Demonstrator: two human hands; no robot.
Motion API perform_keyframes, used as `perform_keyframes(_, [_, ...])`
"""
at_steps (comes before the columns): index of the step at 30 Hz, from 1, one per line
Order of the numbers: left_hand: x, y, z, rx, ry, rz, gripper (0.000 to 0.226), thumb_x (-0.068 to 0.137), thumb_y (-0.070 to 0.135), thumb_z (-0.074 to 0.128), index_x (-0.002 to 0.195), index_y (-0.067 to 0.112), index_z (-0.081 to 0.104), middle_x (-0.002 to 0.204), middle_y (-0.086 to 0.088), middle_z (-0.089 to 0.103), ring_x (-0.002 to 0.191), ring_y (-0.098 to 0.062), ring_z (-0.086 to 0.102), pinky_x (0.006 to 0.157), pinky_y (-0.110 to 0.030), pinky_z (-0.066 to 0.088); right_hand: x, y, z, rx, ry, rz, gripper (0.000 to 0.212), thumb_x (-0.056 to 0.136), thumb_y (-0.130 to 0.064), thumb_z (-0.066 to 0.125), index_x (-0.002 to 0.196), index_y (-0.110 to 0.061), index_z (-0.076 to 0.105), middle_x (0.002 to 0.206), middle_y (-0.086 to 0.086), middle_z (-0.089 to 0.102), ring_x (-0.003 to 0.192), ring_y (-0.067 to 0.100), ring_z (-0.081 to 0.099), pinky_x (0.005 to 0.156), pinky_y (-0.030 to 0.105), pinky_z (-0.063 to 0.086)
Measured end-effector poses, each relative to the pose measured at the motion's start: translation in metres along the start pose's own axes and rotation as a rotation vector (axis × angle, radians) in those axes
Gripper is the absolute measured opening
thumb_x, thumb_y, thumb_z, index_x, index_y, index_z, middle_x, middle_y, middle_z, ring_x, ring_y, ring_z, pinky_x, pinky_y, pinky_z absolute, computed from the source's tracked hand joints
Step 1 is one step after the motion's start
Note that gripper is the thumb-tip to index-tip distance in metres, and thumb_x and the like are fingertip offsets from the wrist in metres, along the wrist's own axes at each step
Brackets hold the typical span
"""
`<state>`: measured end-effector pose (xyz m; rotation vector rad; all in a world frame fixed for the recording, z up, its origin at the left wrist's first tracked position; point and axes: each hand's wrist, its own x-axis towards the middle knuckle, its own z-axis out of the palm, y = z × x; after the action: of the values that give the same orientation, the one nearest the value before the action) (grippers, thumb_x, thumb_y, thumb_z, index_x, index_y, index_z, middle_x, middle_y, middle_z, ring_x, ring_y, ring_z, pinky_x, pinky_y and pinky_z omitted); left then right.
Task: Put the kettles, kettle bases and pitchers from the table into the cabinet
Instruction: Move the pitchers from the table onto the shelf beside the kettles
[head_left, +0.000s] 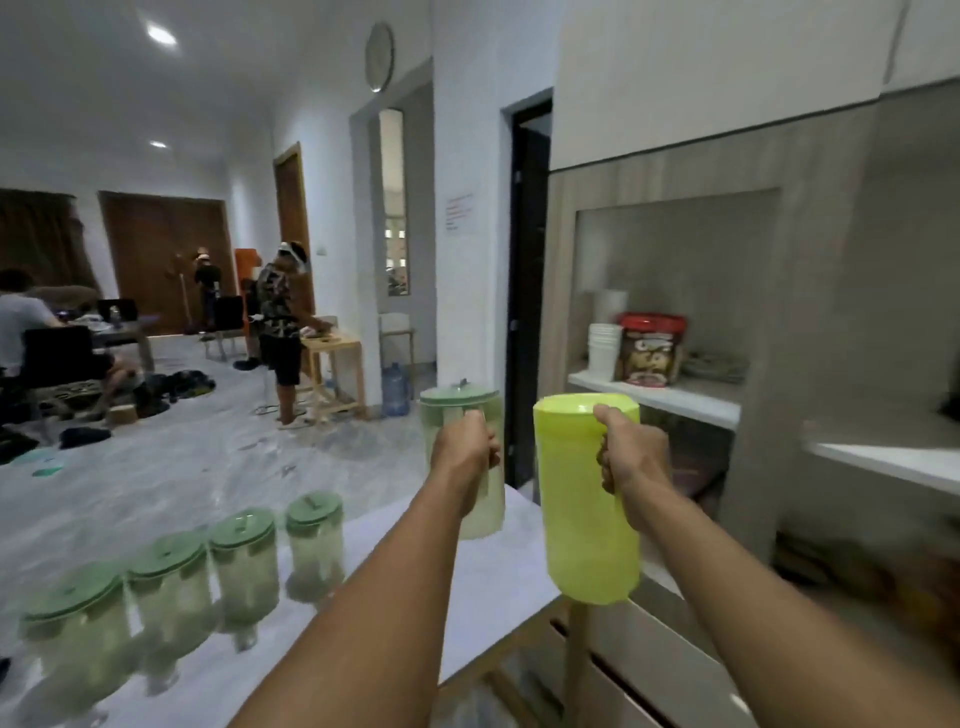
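In the head view the left hand (465, 449) curls round the handle of a pale green translucent lidded plastic pitcher (457, 402) and the right hand (631, 460) grips the handle of a lime-yellow open plastic pitcher (587, 509), both held aloft between white table (498, 587) and grey cabinet (810, 291). Neither is shelved yet; four more lidded green pitchers (244, 561) stand on the table, so most work seems left.

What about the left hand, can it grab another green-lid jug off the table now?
Probably not: the left hand grips a green-lidded pitcher by its handle, so it is full. Nothing blocks the jugs on the table.
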<state>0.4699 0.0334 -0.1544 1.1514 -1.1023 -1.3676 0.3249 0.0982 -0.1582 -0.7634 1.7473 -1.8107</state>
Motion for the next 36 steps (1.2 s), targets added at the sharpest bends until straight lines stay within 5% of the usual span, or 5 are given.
perform_keyframes(7, [-0.011,0.033,0.163,0.079,-0.363,0.034,0.020,0.080,0.026,0.053,0.077,0.011,0.066,0.071,-0.006,0.066,0.063,-0.024,0.060,0.067,-0.033,0.048,0.047,-0.060,-0.119,-0.083,0.435,-0.186,0.042,0.070,-0.055,0.055,0.061,-0.015,0.064,0.073,0.009,0.068,0.067,0.029,0.059,0.067,0.045,0.052])
perform_keyframes(12, [-0.015,0.030,0.276,0.096,-0.570,0.112,0.060,0.054,0.044,0.066,0.100,0.006,0.070,0.095,-0.012,0.075,0.084,-0.033,0.072,0.082,-0.049,0.059,0.075,-0.094,-0.202,-0.106,0.740,-0.259,0.040,0.069,-0.052,0.053,0.062,-0.013,0.061,0.075,0.011,0.069,0.069,0.031,0.059,0.072,0.050,0.055])
perform_keyframes(18, [-0.036,0.033,0.358,0.030,-0.760,0.129,0.027,0.084,0.029,0.069,0.098,0.007,0.066,0.096,-0.012,0.071,0.086,-0.030,0.068,0.084,-0.045,0.058,0.095,-0.113,-0.272,-0.105,0.987,-0.363,0.037,0.075,-0.048,0.054,0.058,-0.016,0.059,0.061,0.004,0.060,0.062,0.026,0.055,0.060,0.042,0.044])
perform_keyframes(26, [-0.024,0.018,0.451,0.060,-0.726,0.160,0.037,0.090,0.033,0.063,0.110,0.002,0.064,0.111,-0.018,0.068,0.097,-0.035,0.065,0.090,-0.046,0.055,0.168,-0.108,-0.329,-0.112,1.012,-0.373,0.037,0.070,-0.049,0.058,0.052,-0.016,0.055,0.056,0.002,0.056,0.056,0.025,0.050,0.059,0.040,0.041])
perform_keyframes(36, [0.048,-0.009,0.602,0.182,-0.461,0.155,0.041,0.098,0.025,0.042,0.123,-0.004,0.059,0.122,-0.021,0.064,0.108,-0.037,0.062,0.093,-0.043,0.049,0.363,-0.075,-0.380,-0.087,0.694,-0.288,0.043,0.062,-0.058,0.056,0.063,-0.014,0.059,0.066,0.007,0.060,0.062,0.028,0.056,0.061,0.042,0.047])
